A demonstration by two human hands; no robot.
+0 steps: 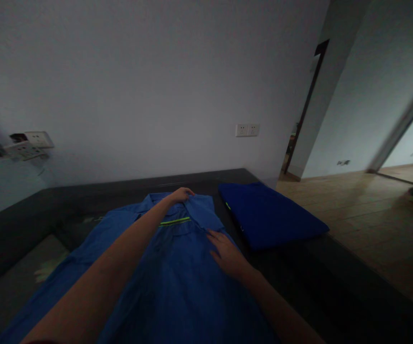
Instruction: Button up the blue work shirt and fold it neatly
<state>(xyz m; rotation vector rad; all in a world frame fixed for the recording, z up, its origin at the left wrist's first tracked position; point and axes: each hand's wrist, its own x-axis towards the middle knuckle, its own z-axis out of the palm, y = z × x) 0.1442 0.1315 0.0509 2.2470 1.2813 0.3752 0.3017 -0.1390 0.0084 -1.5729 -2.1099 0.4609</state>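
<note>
A blue long-sleeved work shirt [188,267] with a yellow-green reflective strip across the chest lies spread on a dark surface, its collar end away from me. My left hand [181,194] reaches to the shoulder beside the collar, its fingers closed on the fabric there. A flap of cloth [202,210], perhaps the sleeve, lies folded over the shirt's right side. At the lower edge of that flap, my right hand [228,252] rests on the shirt, fingers stretched out and thumb apart. The lower part of the shirt runs out of view beneath my arms.
A darker blue folded garment [271,215] lies to the right on the dark table [206,177]. Behind stands a pale wall with a double socket [247,130]. More sockets [30,143] are at the far left. Wooden floor [353,205] stretches beyond the table's right edge.
</note>
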